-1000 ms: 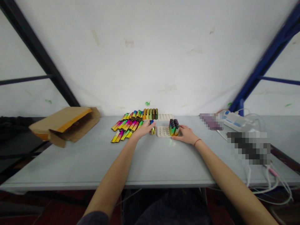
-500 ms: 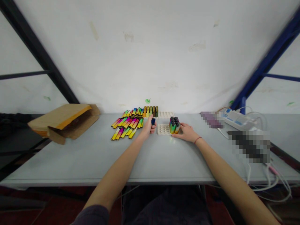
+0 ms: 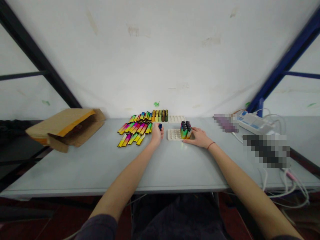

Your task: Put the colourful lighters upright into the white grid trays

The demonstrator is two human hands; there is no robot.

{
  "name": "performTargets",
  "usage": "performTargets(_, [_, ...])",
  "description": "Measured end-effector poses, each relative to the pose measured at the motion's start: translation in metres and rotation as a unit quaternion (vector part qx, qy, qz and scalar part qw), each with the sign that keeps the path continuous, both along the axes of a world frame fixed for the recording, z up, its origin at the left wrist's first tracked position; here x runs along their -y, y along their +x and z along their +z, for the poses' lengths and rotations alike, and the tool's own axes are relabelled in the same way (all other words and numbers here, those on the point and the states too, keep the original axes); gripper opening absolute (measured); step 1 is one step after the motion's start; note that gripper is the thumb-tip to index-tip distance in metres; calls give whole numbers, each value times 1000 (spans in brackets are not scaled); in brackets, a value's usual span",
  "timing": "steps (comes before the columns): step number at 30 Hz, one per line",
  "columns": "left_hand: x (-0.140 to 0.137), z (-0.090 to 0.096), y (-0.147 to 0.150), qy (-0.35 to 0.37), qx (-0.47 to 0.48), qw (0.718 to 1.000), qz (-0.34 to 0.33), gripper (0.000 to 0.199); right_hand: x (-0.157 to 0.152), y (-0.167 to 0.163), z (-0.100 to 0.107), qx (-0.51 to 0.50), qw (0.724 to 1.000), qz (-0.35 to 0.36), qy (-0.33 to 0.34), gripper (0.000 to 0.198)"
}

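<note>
My left hand [image 3: 156,134] is closed in a fist just left of the white holed tray [image 3: 174,134]. A small dark blue object [image 3: 160,126], mostly hidden, pokes out of the top of it. At the tray's right end several slim rainbow-coloured sticks [image 3: 185,130] with black tops stand upright, packed together. My right hand [image 3: 200,138] curves round that end, its thumb along the front edge and its fingers behind the sticks. Left of my left hand, many shiny multicoloured sticks [image 3: 135,128] lie flat in rough rows.
Behind my left hand stands a block of upright yellow-to-dark sticks [image 3: 160,115], with a second white holed tray [image 3: 177,119] beside it. An open cardboard box [image 3: 67,126] lies at the left. A power strip [image 3: 255,123], cables and blurred-out items occupy the right side.
My left hand has shifted slightly left, away from the tray, and turned, so less of the dark blue object shows. The right hand stays at the tray. The whole view has tilted a little.
</note>
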State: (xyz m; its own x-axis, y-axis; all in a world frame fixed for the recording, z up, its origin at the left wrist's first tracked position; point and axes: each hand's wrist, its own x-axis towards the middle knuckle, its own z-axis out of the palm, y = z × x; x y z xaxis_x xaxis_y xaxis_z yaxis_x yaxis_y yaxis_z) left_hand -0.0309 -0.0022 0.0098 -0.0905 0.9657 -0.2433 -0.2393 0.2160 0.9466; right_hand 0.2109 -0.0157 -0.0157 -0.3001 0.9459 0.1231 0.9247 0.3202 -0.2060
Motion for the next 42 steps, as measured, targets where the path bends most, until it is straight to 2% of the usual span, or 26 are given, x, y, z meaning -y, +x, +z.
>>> performTargets(6, [0, -4, -3, 29, 8, 1000, -2, 45, 0, 0, 1, 1, 1000, 4, -2, 66])
performTargets(16, [1, -4, 0, 23, 12, 1000, -6, 41, 0, 0, 0, 3, 1000, 4, -3, 71])
performTargets(22, [0, -5, -3, 55, 28, 998, -4, 46, -1, 2, -1, 1, 1000, 6, -3, 74])
performTargets(26, [-1, -5, -2, 95, -22, 995, 1, 32, 1, 3, 1, -6, 1000, 19, -4, 73])
performTargets(29, [0, -7, 0, 181, -111, 977, -4, 18, 3, 1, 2, -6, 1000, 22, -4, 78])
performTargets(33, [1, -13, 4, 300, -238, 924, -9, 19, 3, 0, 1, -6, 1000, 21, -4, 81])
performTargets(39, [-3, -24, 12, 335, -263, 902, -70, 27, 2, 1, -1, -8, 1000, 21, -6, 82])
performTargets(42, [-3, -25, 13, 350, -314, 877, -97, 28, 2, 1, -2, -6, 1000, 19, -4, 83])
